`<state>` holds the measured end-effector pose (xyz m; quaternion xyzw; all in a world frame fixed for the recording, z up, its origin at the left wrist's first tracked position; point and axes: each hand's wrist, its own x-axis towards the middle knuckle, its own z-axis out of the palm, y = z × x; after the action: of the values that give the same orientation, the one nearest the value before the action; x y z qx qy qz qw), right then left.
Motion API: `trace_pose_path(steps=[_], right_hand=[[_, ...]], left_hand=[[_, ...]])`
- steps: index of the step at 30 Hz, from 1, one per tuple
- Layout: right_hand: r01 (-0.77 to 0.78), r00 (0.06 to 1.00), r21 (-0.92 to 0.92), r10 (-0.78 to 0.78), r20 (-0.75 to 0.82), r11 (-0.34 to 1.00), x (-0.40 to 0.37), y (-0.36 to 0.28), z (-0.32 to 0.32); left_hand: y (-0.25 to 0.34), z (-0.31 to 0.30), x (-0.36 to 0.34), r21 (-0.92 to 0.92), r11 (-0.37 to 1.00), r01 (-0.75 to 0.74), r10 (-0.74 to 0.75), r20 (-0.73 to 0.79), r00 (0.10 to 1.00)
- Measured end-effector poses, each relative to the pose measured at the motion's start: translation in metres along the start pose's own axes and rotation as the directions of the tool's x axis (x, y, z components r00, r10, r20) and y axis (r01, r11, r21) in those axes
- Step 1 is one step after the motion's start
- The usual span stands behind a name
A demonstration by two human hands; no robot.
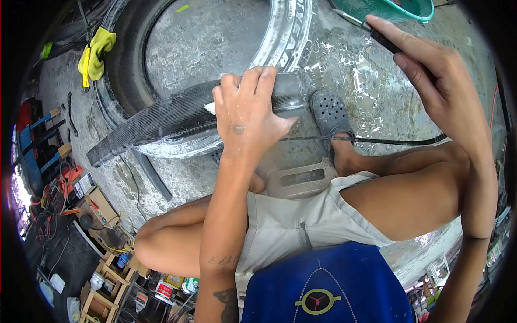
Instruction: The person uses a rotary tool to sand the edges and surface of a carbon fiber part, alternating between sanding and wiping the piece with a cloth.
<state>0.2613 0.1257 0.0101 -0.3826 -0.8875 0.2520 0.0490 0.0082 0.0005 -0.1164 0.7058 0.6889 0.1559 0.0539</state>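
My left hand (pixel 245 107) is closed over the wide end of a long, dark carbon-fibre piece (pixel 177 113), fingers curled round its far edge. A small white bit (pixel 210 108) shows beside those fingers. The piece lies across a tyre (pixel 280 37) with white lettering, tapering towards the lower left. At the upper right, my right hand (pixel 431 64) grips a thin black-handled tool with a pointed metal blade (pixel 350 19), its tip directed up and left, away from the piece.
A green basin (pixel 401 12) stands at the top right on the wet concrete floor (pixel 371 91). A yellow glove (pixel 101 54) with a yellow cutter (pixel 86 67) lies on the tyre's left side. A black hose (pixel 388 141) crosses near my clog (pixel 329 113). Wooden crates (pixel 102 290) crowd the lower left.
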Motion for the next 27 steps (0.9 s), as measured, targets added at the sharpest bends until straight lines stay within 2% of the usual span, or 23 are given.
trace_pose_path(steps=[1, 3, 7, 10, 12, 13, 14, 15, 16, 17, 18, 19, 20, 21, 22, 23, 25, 26, 27], right_hand=[[-0.001, 1.0, -0.001, 0.001, -0.004, 1.0, -0.001, -0.001, -0.005], [-0.123, 0.99, -0.098, 0.13, 0.06, 0.988, -0.001, -0.007, -0.018], [-0.051, 0.998, -0.025, 0.052, 0.037, 0.998, 0.007, -0.025, -0.033], [-0.017, 1.0, 0.026, 0.017, 0.006, 1.0, 0.005, -0.031, -0.04], [0.165, 0.982, -0.045, -0.168, -0.084, 0.985, 0.006, -0.024, -0.035], [0.155, 0.984, -0.03, -0.157, -0.085, 0.987, 0.007, -0.021, -0.03], [0.21, 0.956, -0.032, -0.212, -0.203, 0.977, 0.008, -0.017, -0.023], [0.261, 0.91, -0.046, -0.262, -0.321, 0.964, 0.008, -0.014, -0.02], [0.285, 0.913, 0.014, -0.267, -0.307, 0.958, 0.008, -0.014, -0.023], [0.281, 0.914, 0.025, -0.26, -0.311, 0.959, 0.01, -0.008, -0.018], [0.384, 0.864, 0.064, -0.334, -0.378, 0.921, 0.018, -0.004, -0.013], [0.485, 0.799, 0.09, -0.4, -0.449, 0.87, 0.021, -0.002, -0.012], [0.486, 0.794, 0.09, -0.397, -0.461, 0.869, 0.012, -0.001, -0.02], [0.41, 0.877, 0.166, -0.338, -0.341, 0.897, -0.002, -0.011, -0.038], [0.321, 0.938, 0.228, -0.275, -0.212, 0.919, -0.011, -0.016, -0.05], [0.32, 0.936, 0.226, -0.27, -0.225, 0.92, -0.011, -0.014, -0.048], [0.287, 0.941, 0.09, -0.263, -0.212, 0.954, -0.005, -0.015, -0.04], [0.291, 0.939, 0.088, -0.266, -0.219, 0.953, -0.006, -0.015, -0.046], [0.135, 0.989, 0.19, -0.121, -0.082, 0.972, -0.008, -0.027, -0.061]], left_hand=[[0.001, 0.0, 0.001, 0.001, 1.0, -0.004, 0.004, -0.002, 1.0], [0.0, -0.004, -0.001, -0.01, 1.0, -0.021, 0.021, 0.023, 1.0], [-0.014, -0.008, -0.003, 0.078, 0.992, -0.098, 0.093, 0.064, 0.994], [-0.021, -0.02, 0.009, 0.096, 0.973, -0.208, 0.192, 0.149, 0.97], [-0.022, -0.039, 0.02, 0.113, 0.947, -0.302, 0.252, 0.326, 0.911], [-0.017, -0.057, 0.032, 0.08, 0.957, -0.28, 0.234, 0.361, 0.903], [-0.011, -0.082, 0.048, 0.006, 0.977, -0.214, 0.186, 0.473, 0.861], [-0.022, -0.092, 0.055, -0.113, 0.961, -0.252, 0.276, 0.443, 0.853], [-0.023, -0.113, 0.073, -0.116, 0.975, -0.191, 0.221, 0.627, 0.747], [-0.02, -0.129, 0.088, -0.099, 0.987, -0.128, 0.157, 0.782, 0.603], [-0.022, -0.131, 0.092, -0.091, 0.987, -0.132, 0.153, 0.787, 0.598], [-0.024, -0.131, 0.098, -0.127, 0.991, -0.043, 0.13, 0.834, 0.536], [-0.025, -0.128, 0.105, -0.154, 0.987, 0.049, 0.114, 0.875, 0.47], [-0.029, -0.108, 0.103, -0.18, 0.982, 0.059, 0.124, 0.845, 0.52], [-0.025, -0.087, 0.102, -0.006, 0.992, 0.123, -0.062, 0.837, 0.544], [-0.025, -0.07, 0.104, 0.0, 0.994, 0.11, -0.061, 0.836, 0.546], [-0.021, -0.054, 0.108, 0.052, 0.999, -0.006, -0.033, 0.721, 0.692], [-0.025, -0.054, 0.107, 0.058, 0.998, -0.008, -0.036, 0.718, 0.695], [-0.025, -0.059, 0.1, 0.015, 0.998, -0.067, 0.044, 0.622, 0.782]])
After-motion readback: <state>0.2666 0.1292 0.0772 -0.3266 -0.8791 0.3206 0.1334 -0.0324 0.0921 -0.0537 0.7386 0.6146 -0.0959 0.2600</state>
